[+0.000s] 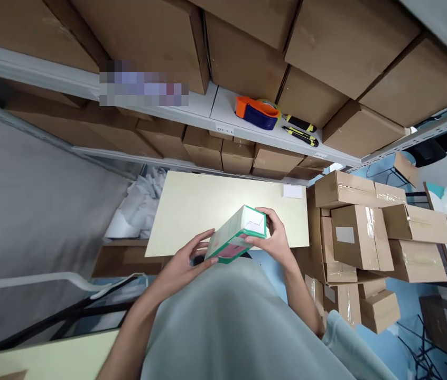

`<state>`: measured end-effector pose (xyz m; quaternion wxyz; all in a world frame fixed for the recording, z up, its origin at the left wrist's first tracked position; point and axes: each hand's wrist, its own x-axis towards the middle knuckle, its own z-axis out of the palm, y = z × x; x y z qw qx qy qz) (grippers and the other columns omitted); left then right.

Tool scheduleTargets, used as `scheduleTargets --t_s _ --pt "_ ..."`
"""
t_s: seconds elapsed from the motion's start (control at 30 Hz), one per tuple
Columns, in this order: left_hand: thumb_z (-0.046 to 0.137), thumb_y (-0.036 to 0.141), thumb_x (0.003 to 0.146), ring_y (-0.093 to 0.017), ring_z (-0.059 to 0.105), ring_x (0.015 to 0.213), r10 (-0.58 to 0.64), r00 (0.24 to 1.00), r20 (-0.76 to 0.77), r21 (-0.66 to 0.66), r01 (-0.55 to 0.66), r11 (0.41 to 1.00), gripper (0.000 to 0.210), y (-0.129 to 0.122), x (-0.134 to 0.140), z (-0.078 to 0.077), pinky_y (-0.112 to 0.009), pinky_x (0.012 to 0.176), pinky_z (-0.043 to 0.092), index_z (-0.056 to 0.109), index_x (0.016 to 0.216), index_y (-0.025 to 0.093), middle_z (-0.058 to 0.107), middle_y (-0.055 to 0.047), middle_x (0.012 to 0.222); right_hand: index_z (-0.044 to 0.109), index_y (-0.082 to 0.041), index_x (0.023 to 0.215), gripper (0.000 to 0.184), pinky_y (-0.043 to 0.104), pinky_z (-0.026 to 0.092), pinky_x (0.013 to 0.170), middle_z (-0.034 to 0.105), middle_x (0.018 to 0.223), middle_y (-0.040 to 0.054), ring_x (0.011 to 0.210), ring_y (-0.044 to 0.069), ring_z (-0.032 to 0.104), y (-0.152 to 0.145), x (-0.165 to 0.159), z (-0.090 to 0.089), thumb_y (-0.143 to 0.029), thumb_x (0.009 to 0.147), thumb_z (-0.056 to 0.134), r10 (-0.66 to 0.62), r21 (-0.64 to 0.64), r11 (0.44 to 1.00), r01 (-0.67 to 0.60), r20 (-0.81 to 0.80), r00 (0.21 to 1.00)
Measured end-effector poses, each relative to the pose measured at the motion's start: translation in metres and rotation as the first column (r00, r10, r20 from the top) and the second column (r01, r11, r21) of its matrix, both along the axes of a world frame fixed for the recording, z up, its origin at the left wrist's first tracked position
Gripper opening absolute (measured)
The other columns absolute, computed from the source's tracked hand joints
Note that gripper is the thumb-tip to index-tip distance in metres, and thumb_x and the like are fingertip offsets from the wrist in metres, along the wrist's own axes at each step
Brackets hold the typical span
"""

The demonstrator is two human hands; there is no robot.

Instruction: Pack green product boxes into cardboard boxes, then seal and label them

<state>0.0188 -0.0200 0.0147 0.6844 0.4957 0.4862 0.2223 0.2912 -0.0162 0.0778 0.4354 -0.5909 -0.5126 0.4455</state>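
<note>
The pale table top (207,211) lay mostly bare ahead, giving open room to the far edge, where only a small white card (292,191) sat at the right corner. Taped cartons (360,232) crowded the right side, touching the table. Crumpled white paper (140,206) filled the gap on the left. Beyond, shelf boxes (223,150) walled off the far side.

Green-edged carton held above the counter

The small white carton (236,237) with green borders and a pink panel was tilted, its open end facing up and away, gripped at both ends.
</note>
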Motion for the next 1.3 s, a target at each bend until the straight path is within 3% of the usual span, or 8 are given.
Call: scheduleTargets --t_s 0.2,0.43,0.6,0.73,0.87,0.97,1.13,1.3 --pt "0.089 0.073 0.078 -0.039 0.075 0.133 0.07 0.996 0.058 -0.044 -0.067 0.997 0.102 0.0 0.043 0.001 -0.053 0.114 0.062 0.054 0.16 0.024 0.077 -0.019 0.143 0.067 -0.029 0.139 0.08 0.042 0.06 0.104 0.066 0.135 0.0108 0.128 0.03 0.067 0.011 0.027 0.018 -0.058 0.073 0.101 0.164 0.085 0.98 -0.181 0.174 0.971" --pt "0.092 0.071 0.077 -0.04 0.073 0.135 0.021 0.994 0.103 0.0 -0.021 1.0 0.099 0.014 0.053 0.005 -0.054 0.115 0.061 0.058 0.159 0.026 0.076 -0.017 0.147 0.063 -0.034 0.148 0.097 0.049 0.059 0.108 0.064 0.138 0.01 0.13 0.033 0.066 0.007 0.025 0.038 -0.049 0.063 0.109 0.19 0.125 0.962 -0.244 0.342 0.92" --pt "0.093 0.073 0.074 -0.043 0.069 0.142 -0.044 0.997 0.056 0.084 0.039 0.996 0.1 0.034 0.027 0.011 -0.057 0.116 0.06 0.062 0.16 0.032 0.07 -0.015 0.158 0.061 -0.035 0.15 0.102 0.051 0.059 0.111 0.063 0.139 0.0103 0.132 0.034 0.066 -0.001 0.001 0.052 -0.05 0.062 0.111 0.116 0.2 0.958 -0.207 0.391 0.913" --pt "0.093 0.071 0.075 -0.042 0.059 0.154 -0.013 0.988 0.154 0.146 -0.01 0.989 0.088 0.05 -0.006 0.041 -0.055 0.127 0.052 0.071 0.152 0.035 0.066 -0.011 0.165 0.063 -0.036 0.149 0.1 0.053 0.059 0.112 0.064 0.138 0.0097 0.132 0.034 0.066 -0.004 -0.027 0.061 -0.054 0.063 0.11 0.083 0.177 0.968 -0.18 0.452 0.888" --pt "0.078 0.076 0.088 -0.036 0.071 0.135 0.237 0.963 0.128 0.167 -0.257 0.952 0.066 0.066 -0.027 0.08 -0.046 0.119 0.059 0.082 0.134 0.028 0.08 -0.011 0.138 0.062 -0.036 0.149 0.095 0.052 0.059 0.112 0.064 0.137 0.0085 0.132 0.033 0.066 -0.005 -0.058 0.064 -0.052 0.068 0.108 0.037 0.222 0.962 -0.16 0.473 0.88" --pt "0.077 0.074 0.09 -0.031 0.075 0.117 0.269 0.96 0.083 0.219 -0.28 0.935 0.057 0.079 -0.036 0.097 -0.039 0.108 0.062 0.087 0.12 0.026 0.081 -0.01 0.117 0.061 -0.037 0.148 0.093 0.053 0.059 0.113 0.063 0.137 0.0084 0.131 0.033 0.066 -0.006 -0.079 0.064 -0.051 0.07 0.108 -0.006 0.239 0.963 -0.127 0.489 0.872" --pt "0.078 0.066 0.088 -0.028 0.073 0.101 0.154 0.985 0.082 0.253 -0.17 0.952 0.049 0.093 -0.05 0.102 -0.038 0.097 0.063 0.089 0.114 0.027 0.078 -0.007 0.098 0.062 -0.038 0.147 0.097 0.058 0.058 0.114 0.063 0.138 0.01 0.134 0.037 0.064 -0.011 -0.104 0.065 -0.054 0.064 0.11 -0.011 0.15 0.985 -0.085 0.55 0.835" --pt "0.079 0.064 0.086 -0.029 0.073 0.101 0.143 0.984 0.106 0.237 -0.165 0.957 0.044 0.095 -0.054 0.099 -0.039 0.093 0.063 0.09 0.107 0.026 0.08 -0.008 0.102 0.062 -0.038 0.148 0.097 0.057 0.059 0.113 0.062 0.138 0.0101 0.133 0.037 0.064 -0.016 -0.116 0.063 -0.055 0.065 0.109 -0.032 0.135 0.989 -0.054 0.566 0.824"
